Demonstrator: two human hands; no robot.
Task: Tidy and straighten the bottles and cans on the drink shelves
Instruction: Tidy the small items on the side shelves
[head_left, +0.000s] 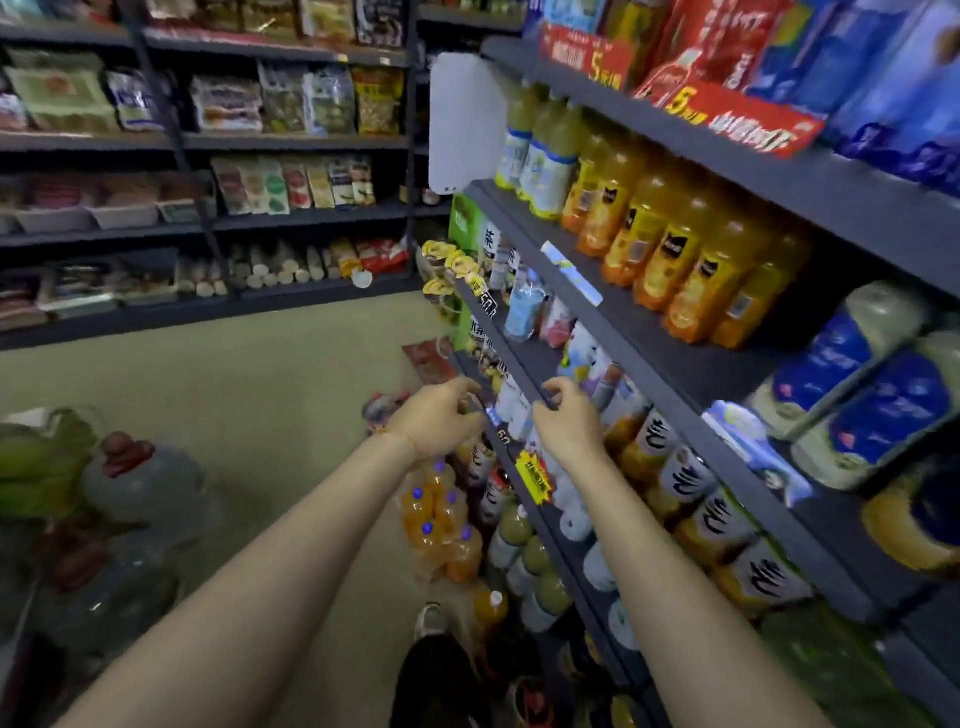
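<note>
Both hands reach to the front edge of the dark grey metal drink shelf (511, 358). The left hand (441, 418) pinches a small blurred price tag (475, 401); the right hand (569, 415) curls its grip over the edge, beside white-labelled tea bottles (675, 467).

Both hands reach to the front edge of a dark drink shelf (524, 374): the left hand (441, 421) and right hand (566, 421) have curled fingers at a small blue tag (492, 414) on the rail. Orange juice bottles (670, 260) stand in a row on the shelf above, and tea bottles (691, 499) fill the shelf beside the right arm.
</note>
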